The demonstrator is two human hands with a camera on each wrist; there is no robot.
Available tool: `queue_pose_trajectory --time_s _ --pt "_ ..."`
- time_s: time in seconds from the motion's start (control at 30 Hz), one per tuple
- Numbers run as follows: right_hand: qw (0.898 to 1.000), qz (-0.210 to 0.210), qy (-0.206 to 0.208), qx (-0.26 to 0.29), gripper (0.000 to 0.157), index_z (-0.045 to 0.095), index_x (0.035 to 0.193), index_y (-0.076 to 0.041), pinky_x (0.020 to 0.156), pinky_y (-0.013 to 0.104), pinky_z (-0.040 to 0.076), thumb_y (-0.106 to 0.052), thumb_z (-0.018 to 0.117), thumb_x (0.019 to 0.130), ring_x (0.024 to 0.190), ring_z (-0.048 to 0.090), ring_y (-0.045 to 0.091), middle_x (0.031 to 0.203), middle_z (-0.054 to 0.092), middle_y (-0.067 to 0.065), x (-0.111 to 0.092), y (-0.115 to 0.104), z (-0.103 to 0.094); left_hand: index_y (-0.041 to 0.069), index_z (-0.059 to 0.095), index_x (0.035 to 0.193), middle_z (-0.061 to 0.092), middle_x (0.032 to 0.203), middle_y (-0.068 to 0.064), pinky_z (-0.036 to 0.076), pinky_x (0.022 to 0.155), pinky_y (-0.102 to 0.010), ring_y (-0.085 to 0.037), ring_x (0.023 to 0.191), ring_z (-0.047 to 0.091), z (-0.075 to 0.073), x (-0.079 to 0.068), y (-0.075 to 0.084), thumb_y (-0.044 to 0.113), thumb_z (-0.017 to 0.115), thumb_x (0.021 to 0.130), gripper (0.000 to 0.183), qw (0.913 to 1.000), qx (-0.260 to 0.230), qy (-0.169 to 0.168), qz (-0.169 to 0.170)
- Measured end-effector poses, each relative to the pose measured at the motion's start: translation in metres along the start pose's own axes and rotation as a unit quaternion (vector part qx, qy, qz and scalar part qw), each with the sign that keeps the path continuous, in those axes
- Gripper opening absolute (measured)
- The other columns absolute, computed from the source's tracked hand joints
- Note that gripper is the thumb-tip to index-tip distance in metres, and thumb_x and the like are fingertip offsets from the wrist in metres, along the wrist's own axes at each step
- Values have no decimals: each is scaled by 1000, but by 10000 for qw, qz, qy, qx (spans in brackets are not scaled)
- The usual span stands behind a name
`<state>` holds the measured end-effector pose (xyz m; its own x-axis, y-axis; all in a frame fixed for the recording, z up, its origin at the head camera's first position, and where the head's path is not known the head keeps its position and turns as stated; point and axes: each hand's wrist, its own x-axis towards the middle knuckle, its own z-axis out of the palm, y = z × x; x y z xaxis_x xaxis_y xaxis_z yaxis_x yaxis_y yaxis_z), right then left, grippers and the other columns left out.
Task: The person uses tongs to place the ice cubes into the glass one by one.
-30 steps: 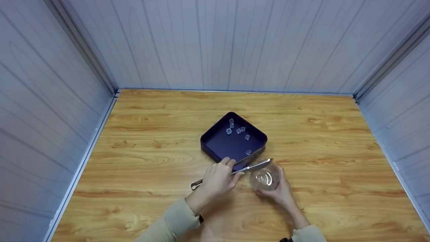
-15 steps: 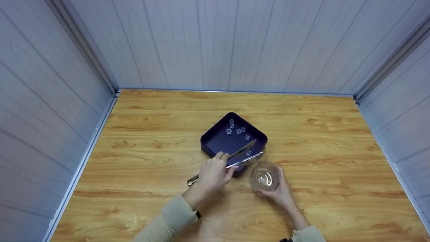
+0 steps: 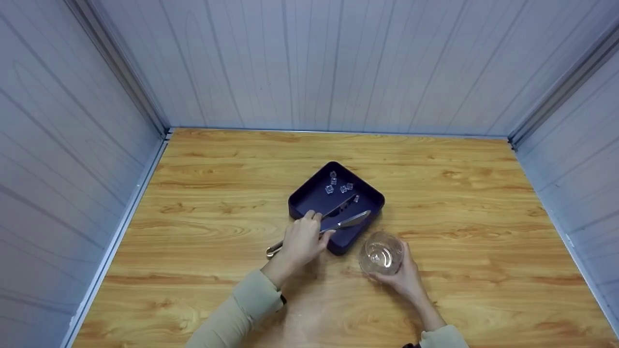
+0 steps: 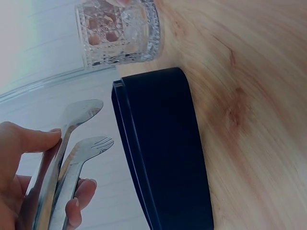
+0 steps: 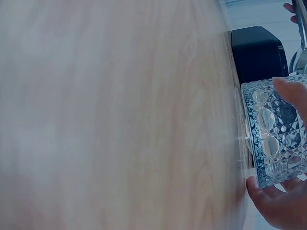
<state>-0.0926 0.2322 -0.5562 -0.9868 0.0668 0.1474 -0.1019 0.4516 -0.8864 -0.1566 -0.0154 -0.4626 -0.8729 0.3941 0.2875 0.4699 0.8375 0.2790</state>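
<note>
Metal tongs (image 3: 355, 220) moved from cut-glass tumbler (image 3: 380, 251) to navy square tray (image 3: 312, 199), left hand (image 3: 302, 241) gripping them, right hand (image 3: 402, 277) curled round tumbler, clear cubes (image 3: 329, 189), wood-grain tabletop (image 3: 217, 193), panelled walls (image 3: 309, 63).

In the head view, the left hand (image 3: 301, 240) covers the middle of the metal tongs (image 3: 355, 220) and a part of the near-left wall of the dark tray (image 3: 312, 199). The clear cubes (image 3: 329, 189) are too small there for telling their finer shape. Both sleeves (image 3: 244, 299) are cut by the near edge. In the left wrist view, the tray's wall hides its inside. In the right wrist view, the glass (image 5: 276, 127) and the right hand (image 5: 283, 203) are cut off, and the table (image 5: 96, 120) is blurred.
</note>
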Motion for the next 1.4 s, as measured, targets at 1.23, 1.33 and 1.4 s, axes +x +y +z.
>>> queue_pose_trajectory --time_s 1.23,1.33,1.4 --pt "10000 -44 12 -33 96 33 128 -7 94 49 30 -14 86 48 113 43 35 123 46 19 0 1 1 4 64 76 59 77 -9 49 53 -36 -23 64 60 28 28 7 37 62 78 33 9960 698 -553 12" --pt "10000 -18 10 -44 97 33 129 -7 95 49 29 -13 86 48 113 42 35 124 45 20 0 1 1 5 64 74 58 76 -9 48 52 -36 -23 64 60 31 30 7 37 62 78 32 9955 735 -601 7" --pt "10000 -26 12 -54 97 33 129 -7 95 50 29 -13 86 48 113 42 36 123 45 20 0 1 1 6 63 73 58 76 -9 48 52 -36 -23 64 59 32 31 7 37 62 78 31 9954 704 -643 -9"
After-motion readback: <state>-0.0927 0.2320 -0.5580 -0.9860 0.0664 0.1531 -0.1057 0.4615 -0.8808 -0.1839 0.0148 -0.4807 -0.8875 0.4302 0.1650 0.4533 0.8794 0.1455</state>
